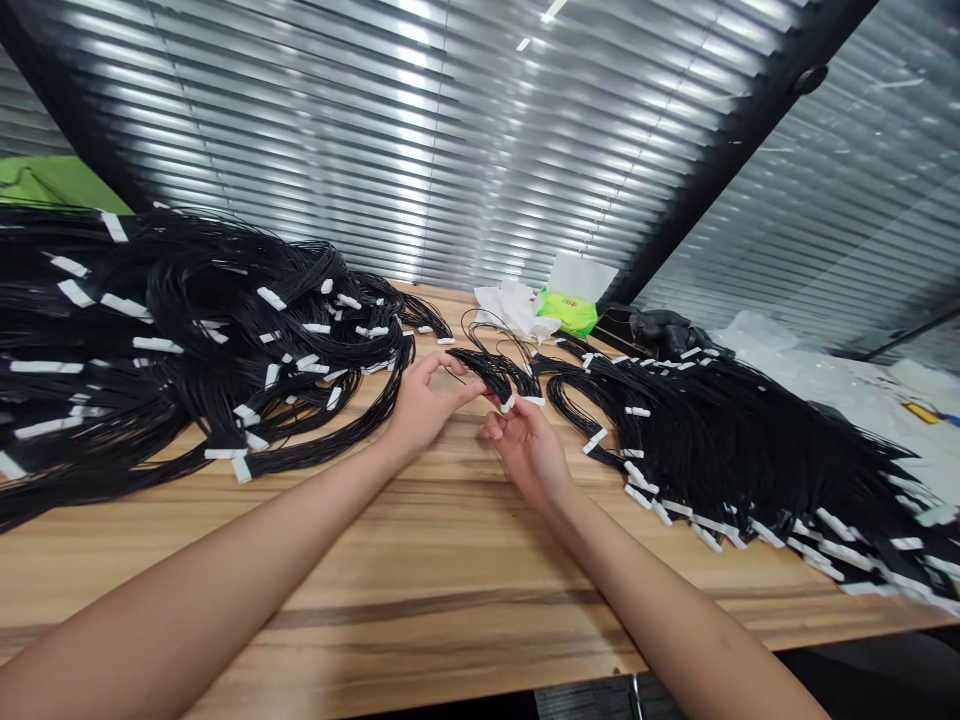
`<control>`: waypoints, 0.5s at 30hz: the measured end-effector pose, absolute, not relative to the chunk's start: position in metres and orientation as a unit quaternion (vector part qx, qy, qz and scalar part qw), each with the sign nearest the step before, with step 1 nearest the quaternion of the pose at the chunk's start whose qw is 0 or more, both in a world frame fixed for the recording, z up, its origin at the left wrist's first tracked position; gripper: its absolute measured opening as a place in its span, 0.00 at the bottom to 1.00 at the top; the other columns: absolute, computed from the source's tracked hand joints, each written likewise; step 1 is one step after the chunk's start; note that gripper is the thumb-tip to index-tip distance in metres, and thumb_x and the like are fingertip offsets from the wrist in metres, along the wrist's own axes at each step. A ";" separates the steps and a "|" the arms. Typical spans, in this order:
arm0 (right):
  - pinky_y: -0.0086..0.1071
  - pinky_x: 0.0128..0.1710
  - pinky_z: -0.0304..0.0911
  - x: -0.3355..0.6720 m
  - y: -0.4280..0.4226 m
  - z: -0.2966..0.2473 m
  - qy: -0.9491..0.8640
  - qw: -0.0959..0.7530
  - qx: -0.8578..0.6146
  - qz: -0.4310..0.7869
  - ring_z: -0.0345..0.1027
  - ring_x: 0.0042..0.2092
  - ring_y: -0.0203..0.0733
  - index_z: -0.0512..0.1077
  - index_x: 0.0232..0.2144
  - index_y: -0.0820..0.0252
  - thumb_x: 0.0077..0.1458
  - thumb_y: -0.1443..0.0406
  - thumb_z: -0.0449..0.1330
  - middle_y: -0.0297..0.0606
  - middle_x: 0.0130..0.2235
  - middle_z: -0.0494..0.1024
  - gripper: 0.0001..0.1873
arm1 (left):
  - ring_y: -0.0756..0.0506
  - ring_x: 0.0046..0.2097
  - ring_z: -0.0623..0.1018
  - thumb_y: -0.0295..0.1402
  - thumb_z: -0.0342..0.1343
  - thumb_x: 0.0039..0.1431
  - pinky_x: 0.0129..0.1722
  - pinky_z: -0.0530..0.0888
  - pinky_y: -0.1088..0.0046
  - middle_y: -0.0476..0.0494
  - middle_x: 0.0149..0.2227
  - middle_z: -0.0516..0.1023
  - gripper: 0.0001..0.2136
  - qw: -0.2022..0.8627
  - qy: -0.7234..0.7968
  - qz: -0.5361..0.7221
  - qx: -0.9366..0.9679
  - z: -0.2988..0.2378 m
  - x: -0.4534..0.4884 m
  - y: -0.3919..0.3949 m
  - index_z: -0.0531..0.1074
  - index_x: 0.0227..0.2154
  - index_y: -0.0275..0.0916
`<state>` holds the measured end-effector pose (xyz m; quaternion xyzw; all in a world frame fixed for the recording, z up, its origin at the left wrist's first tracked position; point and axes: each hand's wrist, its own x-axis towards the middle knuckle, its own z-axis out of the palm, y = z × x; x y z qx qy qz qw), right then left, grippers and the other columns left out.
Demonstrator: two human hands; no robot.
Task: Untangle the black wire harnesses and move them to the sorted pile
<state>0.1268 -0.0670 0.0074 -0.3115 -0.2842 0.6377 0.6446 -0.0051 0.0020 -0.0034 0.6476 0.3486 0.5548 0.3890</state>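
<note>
My left hand (pixel 425 408) grips a small bundle of thin black wires (pixel 487 370) between thumb and fingers. My right hand (pixel 527 450) pinches near the bundle's end, close to a white connector (pixel 508 404). A large heap of black wires with white connectors (pixel 187 330) lies on the wooden table (pixel 450 560) to the left. A second heap (pixel 735 450) lies to the right, with its connectors mostly along the near side. Loose wire loops (pixel 487 335) rise behind the bundle.
Behind the wires, crumpled white tissue (pixel 514 310) and a green packet (pixel 568 312) sit at the table's far edge. Dark gloves (pixel 664 333) lie to their right. Window blinds fill the background, and white plastic sheeting (pixel 825 385) lies at the right.
</note>
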 end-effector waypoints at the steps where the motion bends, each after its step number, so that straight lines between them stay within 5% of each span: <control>1: 0.31 0.29 0.58 0.127 -0.067 0.008 -0.281 0.640 -0.304 0.648 0.55 0.23 0.32 0.72 0.29 0.58 0.53 0.63 0.56 0.33 0.33 0.76 0.07 | 0.47 0.38 0.71 0.37 0.64 0.46 0.45 0.66 0.69 0.49 0.31 0.72 0.13 0.382 0.347 0.562 0.647 -0.004 -0.006 0.003 0.65 0.26 0.39; 7: 0.32 0.30 0.58 0.124 -0.072 0.013 -0.315 0.628 -0.294 0.648 0.53 0.23 0.32 0.74 0.31 0.58 0.55 0.63 0.54 0.37 0.39 0.78 0.09 | 0.50 0.36 0.72 0.36 0.52 0.59 0.42 0.68 0.72 0.50 0.31 0.69 0.06 0.444 0.287 0.615 0.586 -0.008 -0.003 0.006 0.60 0.33 0.41; 12: 0.32 0.30 0.58 0.120 -0.075 0.009 -0.330 0.621 -0.306 0.641 0.54 0.23 0.33 0.73 0.27 0.59 0.54 0.63 0.55 0.37 0.34 0.79 0.09 | 0.51 0.39 0.71 0.23 0.60 0.45 0.45 0.66 0.74 0.51 0.34 0.69 0.15 0.414 0.332 0.637 0.559 -0.013 -0.003 0.014 0.64 0.37 0.41; 15: 0.33 0.30 0.58 0.118 -0.076 0.007 -0.333 0.612 -0.302 0.651 0.54 0.23 0.34 0.72 0.26 0.59 0.54 0.64 0.55 0.36 0.30 0.78 0.08 | 0.50 0.41 0.72 0.21 0.58 0.43 0.45 0.67 0.73 0.47 0.39 0.73 0.17 0.530 0.326 0.614 0.485 -0.013 -0.005 0.019 0.69 0.39 0.39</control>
